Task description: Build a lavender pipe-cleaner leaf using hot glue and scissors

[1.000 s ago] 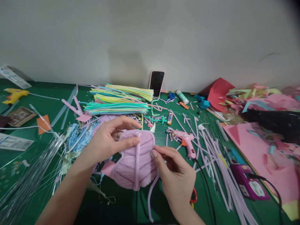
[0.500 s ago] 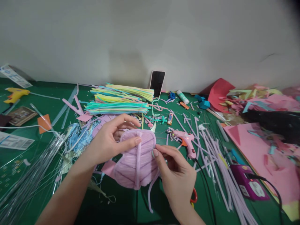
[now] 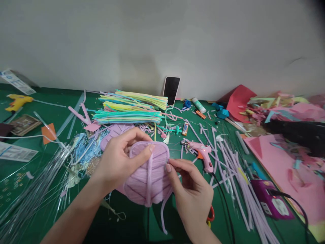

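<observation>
A lilac pipe-cleaner piece (image 3: pixel 137 183), rounded with a raised centre strip and darker slanting lines, is held above the green table. My left hand (image 3: pixel 122 156) grips its upper left part, the thumb lying on the front near the centre strip and the fingers behind. At the right edge, my right hand (image 3: pixel 190 186) pinches the piece's lilac rim between thumb and forefinger. One loose lilac end (image 3: pixel 163 217) hangs down below that pinch. Behind my left hand lies another lilac ribbed piece (image 3: pixel 114 131).
Pipe-cleaner bundles (image 3: pixel 129 117) and a propped phone (image 3: pixel 171 90) stand at the back. Right are a pink glue gun (image 3: pixel 203 152), lilac stems (image 3: pixel 241 189), a purple box (image 3: pixel 271 200) and pink paper (image 3: pixel 269 156). A yellow glue gun (image 3: pixel 17 102) lies far left.
The view has shifted very slightly. My left thumb has moved a little up and right on the lilac piece, and both hands keep their hold.
</observation>
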`<state>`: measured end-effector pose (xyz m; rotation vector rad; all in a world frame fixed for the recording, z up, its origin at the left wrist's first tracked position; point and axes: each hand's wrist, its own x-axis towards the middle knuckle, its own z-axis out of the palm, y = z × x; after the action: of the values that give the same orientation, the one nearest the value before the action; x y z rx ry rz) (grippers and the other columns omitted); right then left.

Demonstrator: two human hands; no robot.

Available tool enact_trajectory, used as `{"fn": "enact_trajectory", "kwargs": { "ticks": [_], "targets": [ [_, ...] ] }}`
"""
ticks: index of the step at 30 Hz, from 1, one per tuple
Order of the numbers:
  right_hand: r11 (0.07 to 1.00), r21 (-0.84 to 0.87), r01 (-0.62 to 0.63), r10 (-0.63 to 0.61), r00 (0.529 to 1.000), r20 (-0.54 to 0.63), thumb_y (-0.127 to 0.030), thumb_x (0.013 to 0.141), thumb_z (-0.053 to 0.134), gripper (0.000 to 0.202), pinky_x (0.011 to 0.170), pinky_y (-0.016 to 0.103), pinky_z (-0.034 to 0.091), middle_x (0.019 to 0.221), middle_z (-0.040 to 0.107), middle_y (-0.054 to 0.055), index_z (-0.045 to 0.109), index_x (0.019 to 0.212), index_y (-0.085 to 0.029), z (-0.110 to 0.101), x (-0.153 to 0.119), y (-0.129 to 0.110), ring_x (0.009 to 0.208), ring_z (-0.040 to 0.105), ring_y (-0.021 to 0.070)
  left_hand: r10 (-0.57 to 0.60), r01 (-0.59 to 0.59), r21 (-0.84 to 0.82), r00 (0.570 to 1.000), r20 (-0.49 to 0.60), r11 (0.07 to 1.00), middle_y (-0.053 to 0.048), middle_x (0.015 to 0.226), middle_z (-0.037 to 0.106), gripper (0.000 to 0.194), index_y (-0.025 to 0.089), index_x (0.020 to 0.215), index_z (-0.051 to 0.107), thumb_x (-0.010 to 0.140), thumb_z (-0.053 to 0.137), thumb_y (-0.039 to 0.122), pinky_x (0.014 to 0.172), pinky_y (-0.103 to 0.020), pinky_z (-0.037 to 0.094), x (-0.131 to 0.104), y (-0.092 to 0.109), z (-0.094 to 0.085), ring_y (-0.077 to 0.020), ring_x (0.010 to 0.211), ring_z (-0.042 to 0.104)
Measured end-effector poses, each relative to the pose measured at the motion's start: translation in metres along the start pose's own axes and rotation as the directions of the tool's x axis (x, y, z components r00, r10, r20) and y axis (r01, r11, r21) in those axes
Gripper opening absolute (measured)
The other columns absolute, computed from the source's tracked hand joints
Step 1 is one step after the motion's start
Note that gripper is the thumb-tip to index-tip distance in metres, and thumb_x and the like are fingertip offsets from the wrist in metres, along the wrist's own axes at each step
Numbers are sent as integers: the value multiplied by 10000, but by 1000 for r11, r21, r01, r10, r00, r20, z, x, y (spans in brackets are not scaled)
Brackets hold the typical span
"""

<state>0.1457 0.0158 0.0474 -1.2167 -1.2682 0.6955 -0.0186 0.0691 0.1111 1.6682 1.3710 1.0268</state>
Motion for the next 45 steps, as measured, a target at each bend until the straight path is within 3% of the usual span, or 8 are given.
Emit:
{"fn": "enact_trajectory", "kwargs": {
  "ticks": [6,9,19,22,28,35,41,45],
  "targets": [
    [1000,-22,-6,6,1000,-1,-261,872,635,195,648,378,582,860,724,31,723,966,-407,-2,-2,6,860,705,234,39,-39,0,999,-5,999,44,747,651,27,209,812,659,804,673,230,613,-190,466,-2,-1,-1,-105,700,598],
    [1000,7,-4,4,1000,14,-287,875,628,194,665,419,594,893,730,37,720,983,-418,-1,-2,8,912,710,261,39,-39,-4,999,-18,999,50,742,644,25,211,788,649,793,662,190,631,-190,467,-3,-1,-2,-101,707,595],
    [997,78,-28,27,999,19,-309,850,659,184,657,400,599,875,743,8,737,941,-449,2,-2,3,905,721,239,-23,25,15,995,-101,1000,57,622,595,127,200,660,585,767,578,131,524,-205,415,1,2,0,-88,562,528],
    [997,67,-40,38,999,29,-282,844,670,190,684,437,608,903,739,8,737,968,-410,2,-3,3,910,716,246,-44,45,6,994,-102,999,53,616,599,121,197,654,588,760,580,141,500,-205,398,1,3,0,-89,553,527],
    [997,66,-25,21,999,48,-279,887,611,247,683,404,595,926,739,-2,706,974,-490,1,-3,5,927,706,221,-85,87,29,994,-71,996,53,622,592,105,201,694,600,797,587,191,478,-210,378,-1,2,-1,-90,524,493],
    [999,-1,-41,41,999,13,-273,856,651,176,666,385,600,887,727,13,718,964,-396,1,-2,2,890,701,222,-86,86,15,996,2,996,1,781,683,295,205,793,685,925,473,364,627,-244,471,0,0,-9,-156,725,612],
    [1000,17,-19,19,1000,2,-276,842,655,199,624,386,588,859,730,15,726,941,-432,1,0,3,851,709,240,-125,125,2,992,2,992,-14,789,722,195,211,779,724,840,575,322,641,-263,495,3,-2,-13,-194,750,647],
    [998,66,16,-16,1000,7,-275,852,645,223,606,385,581,855,734,26,728,970,-446,0,1,4,833,703,244,-145,146,-77,989,9,986,-9,836,717,225,218,796,718,887,528,296,720,-256,491,3,-8,-12,-185,814,645]
  ]
}}
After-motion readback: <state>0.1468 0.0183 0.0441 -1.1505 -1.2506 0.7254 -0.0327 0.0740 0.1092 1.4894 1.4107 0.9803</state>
